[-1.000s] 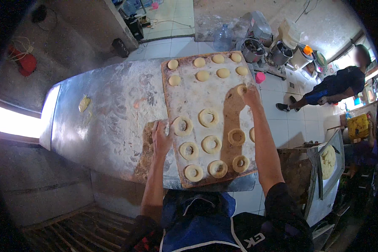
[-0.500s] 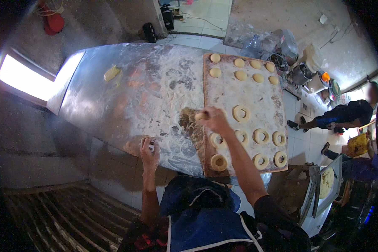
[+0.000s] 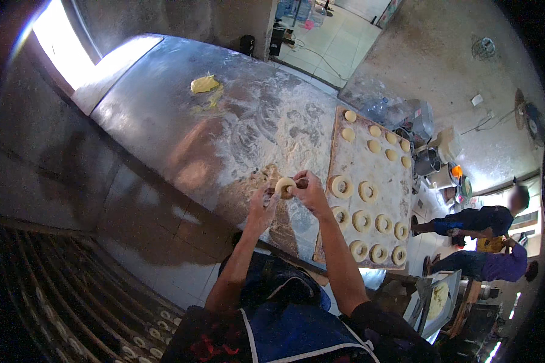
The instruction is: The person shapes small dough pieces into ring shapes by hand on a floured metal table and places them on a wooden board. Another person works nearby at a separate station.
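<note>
Over the front edge of the floury metal table [image 3: 169,109], a pale dough ring [image 3: 280,184] is held up between my two hands. My left hand [image 3: 262,206] has its fingers around the ring's left side. From the right, the fingers of my right hand [image 3: 309,192] pinch it near the hole. To the right lies a flour-dusted board [image 3: 360,163]. Several shaped dough rings, such as one dough ring [image 3: 362,228], rest on its near half. Small round dough balls, one dough ball [image 3: 374,146] among them, sit in rows at its far end.
A yellow lump of dough or fat [image 3: 204,84] lies on the table's far left. Slatted racks [image 3: 54,302] with some rings stand at lower left. Two people, one a person in dark clothes [image 3: 484,221], stand at right, near buckets [image 3: 429,162] and a tray [image 3: 445,296].
My right hand has lifted a piece of dough off the board's left edge, and it shows as a ring. My left hand has come across to grip it too. The view has turned.
</note>
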Motion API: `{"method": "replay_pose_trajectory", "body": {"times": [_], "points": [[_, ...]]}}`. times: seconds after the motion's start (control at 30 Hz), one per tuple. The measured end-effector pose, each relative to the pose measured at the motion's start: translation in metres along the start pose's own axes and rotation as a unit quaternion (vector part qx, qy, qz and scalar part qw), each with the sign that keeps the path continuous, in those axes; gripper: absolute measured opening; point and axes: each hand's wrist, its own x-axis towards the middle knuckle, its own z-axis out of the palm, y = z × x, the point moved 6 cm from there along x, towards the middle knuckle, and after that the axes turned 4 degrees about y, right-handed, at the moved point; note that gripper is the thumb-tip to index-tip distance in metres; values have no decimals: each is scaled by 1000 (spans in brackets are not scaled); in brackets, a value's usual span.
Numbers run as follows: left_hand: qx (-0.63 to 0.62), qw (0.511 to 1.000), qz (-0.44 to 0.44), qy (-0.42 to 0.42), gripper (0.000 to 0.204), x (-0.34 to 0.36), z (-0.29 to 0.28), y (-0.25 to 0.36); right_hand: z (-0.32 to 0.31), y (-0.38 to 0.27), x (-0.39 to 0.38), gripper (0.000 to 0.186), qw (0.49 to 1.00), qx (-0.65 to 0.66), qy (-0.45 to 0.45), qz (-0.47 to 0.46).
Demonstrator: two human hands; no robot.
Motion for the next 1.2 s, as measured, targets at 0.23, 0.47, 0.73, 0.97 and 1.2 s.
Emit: {"method": "replay_pose_trajectory", "body": {"times": [0.23,0.47,0.73,0.97,1.2], "points": [[-233,963,-112,-77,31,6,0,5,20,-27,-30,43,999,10,31,-25],[-82,995,10,-48,30,7,-13,13,37,-36,-43,53,994,16,107,3],[-535,817,-178,-120,44,6,-3,-14,54,-59,-44,37,973,225,-49,7],[-562,814,-133,-58,34,21,-2,10,30,-29,-37,51,970,-157,171,-74],[-161,986,-32,-42,17,28,22,26,42,-17,-46,63,983,24,100,150]]}}
